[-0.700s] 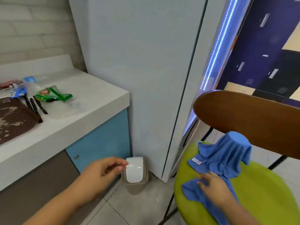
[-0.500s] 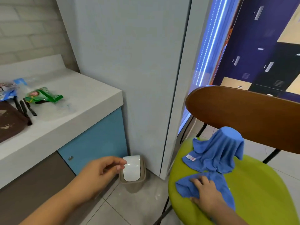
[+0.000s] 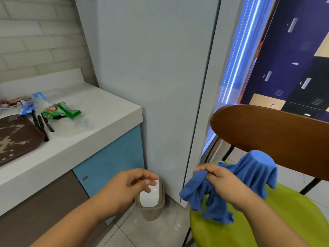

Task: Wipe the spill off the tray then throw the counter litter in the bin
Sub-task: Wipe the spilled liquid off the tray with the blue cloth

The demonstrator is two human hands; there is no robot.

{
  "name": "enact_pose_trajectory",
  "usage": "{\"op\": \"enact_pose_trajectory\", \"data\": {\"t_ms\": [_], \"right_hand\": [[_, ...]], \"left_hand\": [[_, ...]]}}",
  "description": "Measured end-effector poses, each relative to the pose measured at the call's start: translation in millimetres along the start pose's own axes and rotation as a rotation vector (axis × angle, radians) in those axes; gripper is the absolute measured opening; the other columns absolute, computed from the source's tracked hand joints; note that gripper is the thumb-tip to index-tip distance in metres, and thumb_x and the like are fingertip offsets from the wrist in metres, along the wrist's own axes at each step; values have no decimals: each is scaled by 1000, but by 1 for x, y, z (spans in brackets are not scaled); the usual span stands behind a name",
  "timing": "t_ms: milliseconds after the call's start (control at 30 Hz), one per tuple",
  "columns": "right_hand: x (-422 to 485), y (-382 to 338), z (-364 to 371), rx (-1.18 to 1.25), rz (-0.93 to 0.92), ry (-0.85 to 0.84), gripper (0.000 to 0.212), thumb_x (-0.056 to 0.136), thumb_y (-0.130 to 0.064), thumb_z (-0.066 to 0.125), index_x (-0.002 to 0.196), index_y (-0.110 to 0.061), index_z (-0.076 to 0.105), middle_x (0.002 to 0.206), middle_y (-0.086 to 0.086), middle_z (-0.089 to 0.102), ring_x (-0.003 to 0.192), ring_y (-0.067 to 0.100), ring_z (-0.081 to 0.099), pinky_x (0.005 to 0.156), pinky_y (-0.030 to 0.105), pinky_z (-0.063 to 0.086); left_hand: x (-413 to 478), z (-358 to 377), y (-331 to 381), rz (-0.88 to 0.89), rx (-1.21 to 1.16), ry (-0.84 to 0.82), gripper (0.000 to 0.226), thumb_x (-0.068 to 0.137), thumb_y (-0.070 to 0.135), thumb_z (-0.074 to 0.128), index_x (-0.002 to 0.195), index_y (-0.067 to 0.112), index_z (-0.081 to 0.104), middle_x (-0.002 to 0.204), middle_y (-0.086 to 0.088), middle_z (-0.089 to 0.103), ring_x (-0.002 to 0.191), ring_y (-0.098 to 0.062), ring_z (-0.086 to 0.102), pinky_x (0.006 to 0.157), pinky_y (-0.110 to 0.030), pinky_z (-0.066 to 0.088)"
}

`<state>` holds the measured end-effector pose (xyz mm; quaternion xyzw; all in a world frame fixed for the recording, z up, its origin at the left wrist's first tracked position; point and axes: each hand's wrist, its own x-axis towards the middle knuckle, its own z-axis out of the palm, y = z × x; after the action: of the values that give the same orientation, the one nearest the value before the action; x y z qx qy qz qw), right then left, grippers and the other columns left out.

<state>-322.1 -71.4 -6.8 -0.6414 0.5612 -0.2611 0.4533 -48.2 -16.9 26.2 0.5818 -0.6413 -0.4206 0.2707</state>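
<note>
Right hand [image 3: 226,186]: is gripping the cloth, with fingers and thumb curled round its bunched upper edge.
Cloth [image 3: 193,192]: blue, soft and crumpled; is hanging in loose folds below the right hand's fingers, with its lower ends just over the seat.
Draped fabric [image 3: 256,166]: the same blue, is covering a round-topped object just beyond the right hand; cannot tell whether it is one piece with the held cloth.
Left hand [image 3: 131,184]: is hovering with fingers loosely curled, holding nothing.
Bin [image 3: 151,202]: small and tan with a white swing lid; is standing on the floor below the left fingertips, between the two hands.
Tray [image 3: 26,139]: dark brown, splashed with pale spill; is lying on the counter [image 3: 106,111] well left of the left hand.
Litter: green wrapper [image 3: 60,111], black sticks [image 3: 42,124] and blue wrapper [image 3: 29,107] are lying just beside the tray, well apart from both hands.
Chair: green seat [image 3: 267,227] is under the right hand; brown backrest [image 3: 276,129] is beyond it.
</note>
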Motion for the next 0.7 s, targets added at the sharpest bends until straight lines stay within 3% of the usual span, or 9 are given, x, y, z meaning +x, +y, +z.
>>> {"op": "enact_pose_trajectory", "data": {"t_ms": [100,200,300,400,500,600,633,700], "right_hand": [[2,-54,24,-70,-161,-181,42,94,-2,43,96,-34,70,102,-11,69,100,2,63,90,19,50],[0,-98,54,-193,-318,-291,51,88,2,45,91,-43,69,97,-12,62,93,3,59,84,16,47],[1,-126,90,-146,-386,-355,52,84,7,43,94,-36,71,100,-11,61,97,2,59,88,14,44],[0,-134,126,4,-429,-352,51,89,3,46,104,-41,67,114,-16,58,111,-2,54,97,17,43],[-1,-129,160,14,-573,-447,66,92,-11,56,125,-65,37,143,-28,23,133,-12,27,103,9,32],[0,-133,207,-120,-627,-596,80,89,-38,61,131,-72,2,147,-38,-12,135,-20,6,110,11,23],[3,-139,226,-147,-647,-581,83,89,-37,62,132,-71,-1,148,-37,-10,134,-22,7,110,11,23],[13,-154,264,-100,-642,-491,80,92,-21,58,133,-69,9,149,-30,14,133,-17,23,108,10,29]], "left_hand": [[-4,-3,5,10,-74,22,34,90,12,59,113,37,59,109,18,65,89,-9,66,83,-16,50],[-13,-11,3,-11,-68,11,44,86,16,65,120,42,54,107,12,64,84,-4,65,77,-15,51],[-28,-28,-5,-55,-17,-35,25,86,19,64,106,34,65,93,3,73,78,-4,67,76,-20,53],[-48,-52,-23,-116,-63,124,17,87,13,61,93,27,69,79,0,73,68,-8,67,66,-20,51],[-69,-80,-43,-153,-275,304,13,88,5,58,93,13,68,78,-8,72,68,-13,68,61,-20,51],[-87,-109,-58,-215,-670,338,17,91,4,54,104,7,65,95,-19,72,84,-27,70,72,-28,58],[-94,-121,-64,-226,-728,339,19,91,6,52,104,8,65,97,-20,72,86,-28,70,74,-28,58],[-111,-147,-80,-231,-720,346,20,93,8,50,105,11,66,98,-18,72,85,-24,71,73,-27,55]]}}
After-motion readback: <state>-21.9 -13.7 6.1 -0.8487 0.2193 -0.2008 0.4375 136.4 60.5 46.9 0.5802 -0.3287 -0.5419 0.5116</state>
